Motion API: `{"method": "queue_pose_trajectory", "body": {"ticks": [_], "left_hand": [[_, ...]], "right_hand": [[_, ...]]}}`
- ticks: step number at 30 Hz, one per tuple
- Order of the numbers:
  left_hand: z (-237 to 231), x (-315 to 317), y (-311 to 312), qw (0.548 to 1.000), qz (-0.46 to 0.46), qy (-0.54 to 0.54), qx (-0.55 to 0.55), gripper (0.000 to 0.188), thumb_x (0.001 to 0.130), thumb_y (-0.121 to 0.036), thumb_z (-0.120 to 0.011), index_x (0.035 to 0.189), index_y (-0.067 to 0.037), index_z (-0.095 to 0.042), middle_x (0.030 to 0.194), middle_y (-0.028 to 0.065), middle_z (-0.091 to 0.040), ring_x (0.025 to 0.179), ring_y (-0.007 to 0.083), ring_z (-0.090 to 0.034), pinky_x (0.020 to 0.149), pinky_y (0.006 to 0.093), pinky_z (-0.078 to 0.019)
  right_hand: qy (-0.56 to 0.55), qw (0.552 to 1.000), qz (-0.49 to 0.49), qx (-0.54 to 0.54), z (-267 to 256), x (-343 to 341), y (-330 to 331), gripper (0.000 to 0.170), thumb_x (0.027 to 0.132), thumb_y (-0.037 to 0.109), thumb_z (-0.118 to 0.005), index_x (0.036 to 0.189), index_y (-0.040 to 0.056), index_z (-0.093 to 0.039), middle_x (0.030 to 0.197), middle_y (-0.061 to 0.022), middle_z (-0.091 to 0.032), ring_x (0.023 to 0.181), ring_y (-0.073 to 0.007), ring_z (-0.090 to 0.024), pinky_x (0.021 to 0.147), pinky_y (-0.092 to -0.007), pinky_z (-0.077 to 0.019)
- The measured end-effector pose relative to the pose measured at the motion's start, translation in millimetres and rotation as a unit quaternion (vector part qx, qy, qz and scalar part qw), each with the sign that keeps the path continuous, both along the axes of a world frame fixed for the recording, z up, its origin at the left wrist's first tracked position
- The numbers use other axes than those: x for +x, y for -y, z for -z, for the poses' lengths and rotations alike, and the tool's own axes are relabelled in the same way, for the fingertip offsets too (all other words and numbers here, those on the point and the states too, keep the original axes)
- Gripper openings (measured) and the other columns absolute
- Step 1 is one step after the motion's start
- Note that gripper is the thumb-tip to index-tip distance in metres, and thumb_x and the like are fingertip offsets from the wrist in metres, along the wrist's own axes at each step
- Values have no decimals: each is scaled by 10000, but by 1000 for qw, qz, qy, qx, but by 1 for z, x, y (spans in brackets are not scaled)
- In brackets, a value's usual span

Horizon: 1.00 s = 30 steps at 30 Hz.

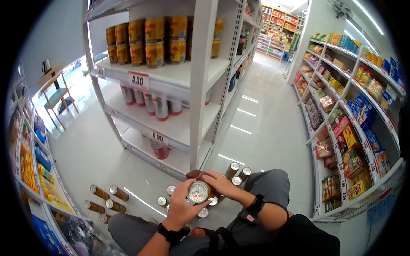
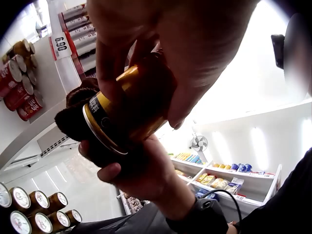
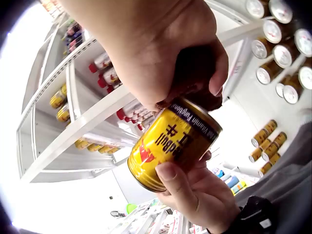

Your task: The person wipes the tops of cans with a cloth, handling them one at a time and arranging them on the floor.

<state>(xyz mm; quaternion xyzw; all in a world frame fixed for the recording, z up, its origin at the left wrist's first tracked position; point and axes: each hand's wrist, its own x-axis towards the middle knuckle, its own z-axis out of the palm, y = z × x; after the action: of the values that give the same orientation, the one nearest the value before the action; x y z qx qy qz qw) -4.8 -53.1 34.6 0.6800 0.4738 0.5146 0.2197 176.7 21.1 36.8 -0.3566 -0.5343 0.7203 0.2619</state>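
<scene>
My left hand (image 1: 180, 205) grips a gold Red Bull can (image 3: 170, 146), its lid (image 1: 198, 192) facing up at me in the head view. Fingers and thumb wrap the can's side. A dark brown cloth (image 3: 197, 73) is bunched in my right hand (image 1: 223, 186), pressed at the can's rim end in the right wrist view. In the left wrist view the cloth (image 2: 78, 107) sticks out beside the can, and my right hand (image 2: 141, 170) lies below it. Several upright cans (image 1: 232, 170) stand on the floor around my hands.
Several gold cans (image 1: 115, 205) stand on the floor at left. Ahead is a white shelf unit (image 1: 200, 85) with gold cans (image 1: 154, 42) above, silver-and-red cans (image 1: 161, 107) below and a red can (image 1: 159, 149) at the bottom. Snack shelves (image 1: 341, 106) line the right; another shelf (image 1: 38, 170) borders the left.
</scene>
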Motion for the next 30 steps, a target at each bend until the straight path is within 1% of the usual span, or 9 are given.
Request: {"method": "queue_pose_trajectory", "body": {"ticks": [4,6,7,9,15,18,20,23,30], "left_hand": [[-1,-9,2,994,-27,81,-69,688,653,-132,-912,1215,34,-551,1081,144,-657,988,169,-652,812,321,-561],[15,-16,-2,991,-77,84,-68,684,644,-151,-913,1190,34,-545,1046,130,-650,964,182,-639,842,325,-534],[21,-20,-6,989,-116,70,-66,682,642,-158,-912,1180,34,-538,1041,123,-642,945,188,-632,850,328,-524],[42,-33,-18,980,-194,32,-39,690,649,-167,-903,1182,30,-512,1048,115,-617,907,212,-616,860,345,-511],[85,-83,-54,916,-217,174,-289,645,728,-188,-852,1213,46,-497,1065,159,-617,890,172,-649,708,277,-558],[115,-113,-70,899,-228,99,-360,628,707,-206,-846,1184,54,-530,1054,177,-642,873,206,-667,723,322,-562],[161,-135,-73,918,-214,-156,-297,620,671,-217,-838,1166,34,-562,1024,183,-657,866,272,-674,761,367,-552],[186,-131,-74,883,-201,-296,-303,652,633,-240,-847,1154,49,-581,1021,197,-647,904,311,-655,823,382,-527],[254,-132,-89,835,-164,-312,-422,641,659,-195,-820,1211,-34,-537,1131,199,-618,1079,366,-598,923,426,-502]], "right_hand": [[117,990,-74,28,45,4,-28,417,1032,342,-451,1309,51,-561,945,-9,-655,670,-64,-558,549,-229,-430],[185,965,-96,160,49,5,-35,381,999,332,-503,1191,27,-629,851,-49,-673,743,-123,-622,644,-287,-497],[277,916,-218,192,48,7,-44,416,966,396,-522,1201,74,-645,1074,-159,-660,941,-239,-645,801,-343,-512],[355,832,-214,369,65,12,-32,334,934,375,-546,1084,103,-668,987,-154,-609,861,-352,-631,772,-435,-515],[327,784,-255,461,62,13,0,279,869,382,-623,922,115,-686,909,-114,-609,692,-320,-661,620,-421,-542],[296,800,-273,445,58,17,13,239,873,336,-649,931,104,-646,906,-105,-578,695,-315,-639,599,-408,-521],[276,796,-275,463,57,20,19,236,866,350,-631,900,121,-678,874,-93,-587,667,-286,-641,573,-401,-521],[270,785,-269,489,60,24,25,209,861,338,-642,885,133,-671,861,-75,-571,662,-259,-636,550,-380,-508],[272,777,-269,499,63,31,25,217,846,329,-676,856,114,-655,873,-67,-555,657,-229,-630,540,-349,-498]]}}
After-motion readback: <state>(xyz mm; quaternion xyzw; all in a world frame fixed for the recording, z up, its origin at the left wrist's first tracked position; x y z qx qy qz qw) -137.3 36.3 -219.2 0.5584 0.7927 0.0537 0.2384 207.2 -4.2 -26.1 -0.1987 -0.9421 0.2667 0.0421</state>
